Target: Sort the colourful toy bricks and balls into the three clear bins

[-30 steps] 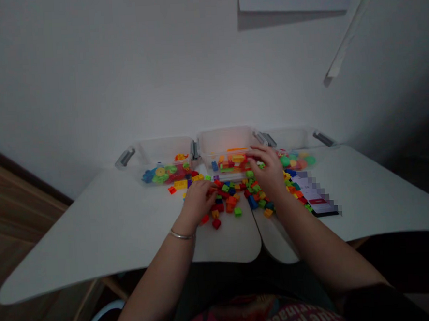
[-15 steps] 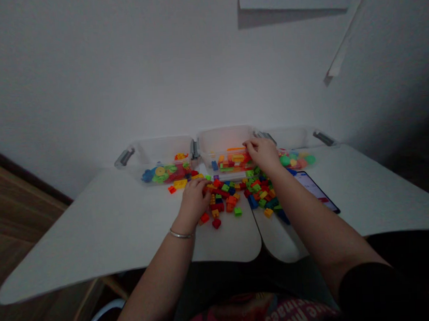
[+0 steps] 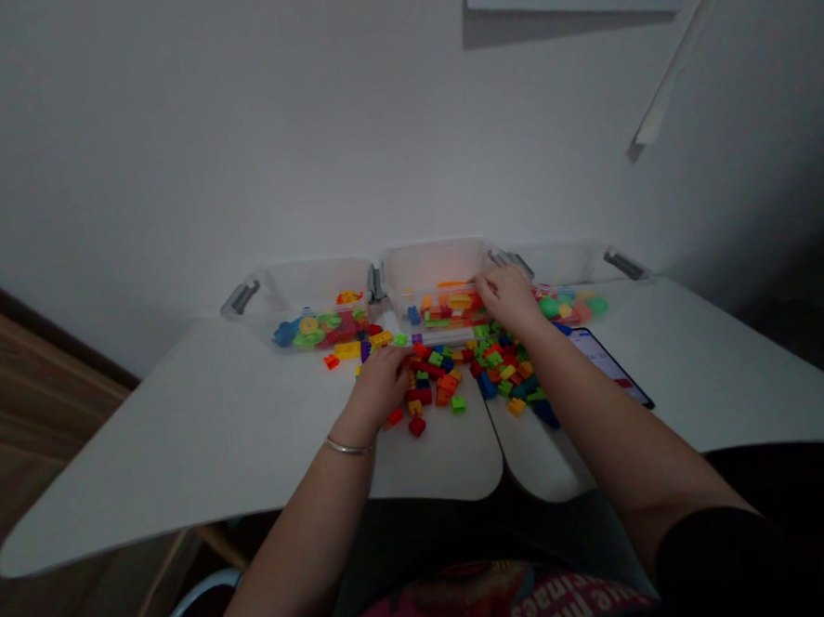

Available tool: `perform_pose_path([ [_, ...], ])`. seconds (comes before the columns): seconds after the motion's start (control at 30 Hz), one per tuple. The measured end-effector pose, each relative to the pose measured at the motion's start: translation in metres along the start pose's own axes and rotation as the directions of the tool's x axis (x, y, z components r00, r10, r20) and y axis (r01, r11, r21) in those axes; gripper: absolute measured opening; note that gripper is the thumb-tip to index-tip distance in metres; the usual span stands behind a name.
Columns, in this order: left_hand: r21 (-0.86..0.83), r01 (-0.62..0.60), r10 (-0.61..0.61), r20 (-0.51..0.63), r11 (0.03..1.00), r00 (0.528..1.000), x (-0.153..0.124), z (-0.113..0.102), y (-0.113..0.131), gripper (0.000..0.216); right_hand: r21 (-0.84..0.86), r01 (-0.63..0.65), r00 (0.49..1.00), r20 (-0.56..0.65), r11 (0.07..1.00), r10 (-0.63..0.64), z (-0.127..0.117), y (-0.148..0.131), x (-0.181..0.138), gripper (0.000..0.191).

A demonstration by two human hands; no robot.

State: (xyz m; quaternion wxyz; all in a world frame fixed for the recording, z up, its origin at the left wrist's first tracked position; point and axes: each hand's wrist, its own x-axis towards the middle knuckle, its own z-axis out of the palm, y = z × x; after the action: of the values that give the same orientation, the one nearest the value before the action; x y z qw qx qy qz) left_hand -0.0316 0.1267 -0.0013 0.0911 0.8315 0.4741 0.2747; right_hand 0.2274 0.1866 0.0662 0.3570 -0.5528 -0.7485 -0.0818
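Observation:
Several small plastic building blocks [image 3: 447, 382], red, orange, yellow, green and blue, lie in a loose heap on the white table. My left hand [image 3: 383, 382] rests at the left side of this heap, its fingers apart and reaching over red and orange blocks. At the right end of the clear middle box [image 3: 433, 262], my right hand [image 3: 511, 298] hangs over the rim with fingers bent together. Whatever its fingertips hold, if anything, is hidden. Inside that box are red, orange, yellow and blue blocks [image 3: 455, 303].
A clear left box [image 3: 313, 282] holds colourful pieces, and a clear right box [image 3: 555, 261] holds green and orange ones. A phone [image 3: 607, 366] lies right of the heap. A seam splits the table's front edge. The wall [image 3: 233, 124] rises behind.
My left hand has shifted slightly to the right, further over the heap. The right hand stays at the middle box, almost unmoved. The view has moved slightly.

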Motion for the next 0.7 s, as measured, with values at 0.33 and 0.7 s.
perform_pose_path([
  [0.33,-0.127,0.102,-0.116,-0.111,0.987,0.987,0.000,-0.008,0.002,0.035,0.228,-0.001,0.968,-0.245,0.974,0.058,-0.037,-0.006,-0.038,0.026],
  [0.7,-0.052,0.022,-0.027,-0.095,0.998,0.995,0.000,-0.007,0.006,0.027,0.054,-0.081,0.994,0.080,0.995,0.077,-0.032,0.000,-0.127,0.030],
])
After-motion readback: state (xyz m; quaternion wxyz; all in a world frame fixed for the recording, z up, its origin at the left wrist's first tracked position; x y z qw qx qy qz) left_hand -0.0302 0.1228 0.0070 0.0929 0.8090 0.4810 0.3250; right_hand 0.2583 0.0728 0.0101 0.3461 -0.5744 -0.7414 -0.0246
